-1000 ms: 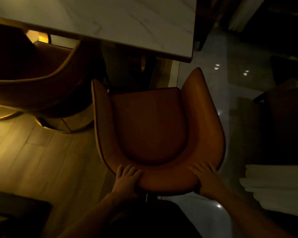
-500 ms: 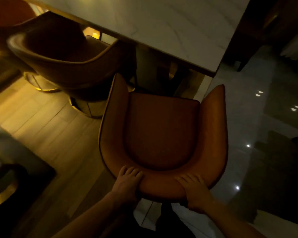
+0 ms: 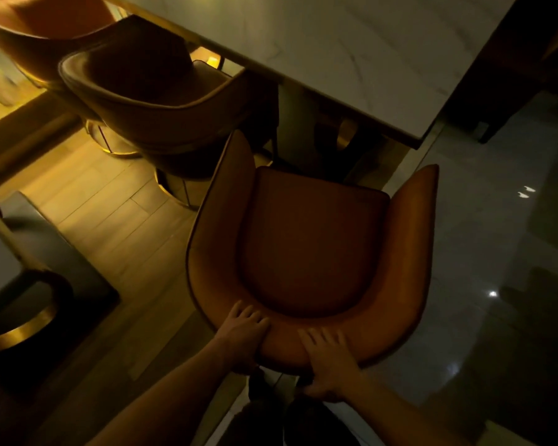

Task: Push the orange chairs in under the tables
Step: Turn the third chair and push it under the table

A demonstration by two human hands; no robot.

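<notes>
An orange chair (image 3: 316, 239) with a curved back and armrests stands in front of me, its seat facing the white marble table (image 3: 351, 49). Its front edge sits just short of the table's near edge. My left hand (image 3: 242, 339) grips the top of the backrest at its left. My right hand (image 3: 331, 362) grips the backrest beside it, fingers over the top and thumb behind. A second orange chair (image 3: 161, 104) stands to the left, partly under the same table. A third orange chair (image 3: 42, 24) shows at the top left corner.
Wooden floor lies on the left and glossy dark tile (image 3: 496, 284) on the right. Another table (image 3: 0, 259) with a round gold base (image 3: 26, 326) stands at the lower left. Dark furniture (image 3: 509, 59) fills the top right.
The view has swung left, so the chair and table now lie diagonally. My right hand has slid left along the backrest, closer to my left hand. Both hands keep their grip.
</notes>
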